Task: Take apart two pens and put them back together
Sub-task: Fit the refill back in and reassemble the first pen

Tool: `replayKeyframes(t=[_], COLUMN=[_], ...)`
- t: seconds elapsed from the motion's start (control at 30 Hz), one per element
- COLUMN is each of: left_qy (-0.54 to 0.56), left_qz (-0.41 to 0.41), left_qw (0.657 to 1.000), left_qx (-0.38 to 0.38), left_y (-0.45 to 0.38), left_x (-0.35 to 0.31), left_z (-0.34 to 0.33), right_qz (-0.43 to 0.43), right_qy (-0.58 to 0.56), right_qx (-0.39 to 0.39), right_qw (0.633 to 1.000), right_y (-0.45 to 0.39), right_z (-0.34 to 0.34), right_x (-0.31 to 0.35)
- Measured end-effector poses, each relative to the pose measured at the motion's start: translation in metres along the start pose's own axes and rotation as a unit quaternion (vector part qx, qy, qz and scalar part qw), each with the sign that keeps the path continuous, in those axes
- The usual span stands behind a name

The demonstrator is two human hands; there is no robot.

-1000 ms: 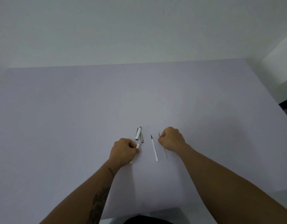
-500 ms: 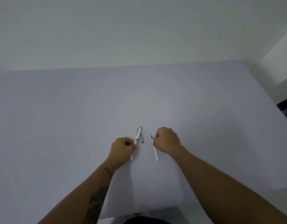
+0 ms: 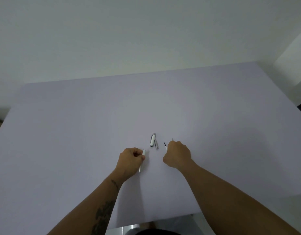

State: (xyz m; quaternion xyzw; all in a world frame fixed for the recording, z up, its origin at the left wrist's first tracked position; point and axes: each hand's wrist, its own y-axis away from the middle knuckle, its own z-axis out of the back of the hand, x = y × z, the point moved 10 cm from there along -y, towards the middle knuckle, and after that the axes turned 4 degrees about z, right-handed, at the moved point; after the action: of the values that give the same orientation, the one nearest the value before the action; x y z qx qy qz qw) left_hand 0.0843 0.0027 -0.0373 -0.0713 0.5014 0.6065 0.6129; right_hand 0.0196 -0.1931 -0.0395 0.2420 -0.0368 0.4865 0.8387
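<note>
My left hand (image 3: pixel 130 160) is closed around a white pen barrel (image 3: pixel 143 153), whose ends stick out above and below the fingers. My right hand (image 3: pixel 177 154) is closed over a thin white refill (image 3: pixel 165 145) with a dark tip; a second thin grey tip (image 3: pixel 172 139) pokes out past its knuckles. Between the hands and a little farther away lie a white pen cap (image 3: pixel 152 140) with a silver clip and a small silver piece (image 3: pixel 156 145) beside it, both flat on the table.
The pale lilac table (image 3: pixel 78 133) spreads wide all round the parts. Its near edge runs just below my forearms, with a shiny metal part (image 3: pixel 132 228) under it. A white wall stands behind the far edge.
My left hand has pulled the barrel back from the cap, towards me and to the left. My right hand has stayed closed over the refill, with the grey tip now showing past its knuckles.
</note>
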Motion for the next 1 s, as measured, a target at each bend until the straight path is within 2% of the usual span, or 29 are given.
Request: replayKeyframes(t=[0.13, 0.2, 0.27, 0.37, 0.5, 0.77, 1.0], left_qy=[-0.005, -0.006, -0.009, -0.014, -0.012, 0.009, 0.017], left_qz=[-0.011, -0.013, -0.015, -0.019, -0.023, -0.036, -0.041], left_qw=[1.000, 1.000, 1.000, 1.000, 1.000, 0.999, 0.999], left_qx=[0.005, 0.008, 0.010, 0.012, 0.015, 0.021, 0.013], left_y=[0.002, 0.002, 0.003, 0.005, 0.005, 0.004, 0.003], left_x=[-0.003, -0.005, -0.005, -0.006, -0.009, -0.013, -0.012], left_z=[0.002, 0.003, 0.003, 0.000, 0.001, 0.007, 0.005], right_qz=[-0.017, -0.024, -0.018, -0.002, 0.004, 0.003, 0.029], right_qy=[-0.038, -0.136, -0.255, -0.347, -0.382, -0.419, -0.376], right_qx=[-0.006, -0.040, -0.066, -0.058, -0.032, -0.030, -0.027], right_qw=[0.999, 0.990, 0.964, 0.936, 0.924, 0.907, 0.926], right_y=[0.002, 0.001, -0.001, -0.003, -0.002, -0.003, -0.005], right_z=[0.007, 0.021, 0.037, 0.048, 0.044, 0.046, 0.053], right_x=[0.002, 0.007, 0.017, 0.034, 0.043, 0.049, 0.057])
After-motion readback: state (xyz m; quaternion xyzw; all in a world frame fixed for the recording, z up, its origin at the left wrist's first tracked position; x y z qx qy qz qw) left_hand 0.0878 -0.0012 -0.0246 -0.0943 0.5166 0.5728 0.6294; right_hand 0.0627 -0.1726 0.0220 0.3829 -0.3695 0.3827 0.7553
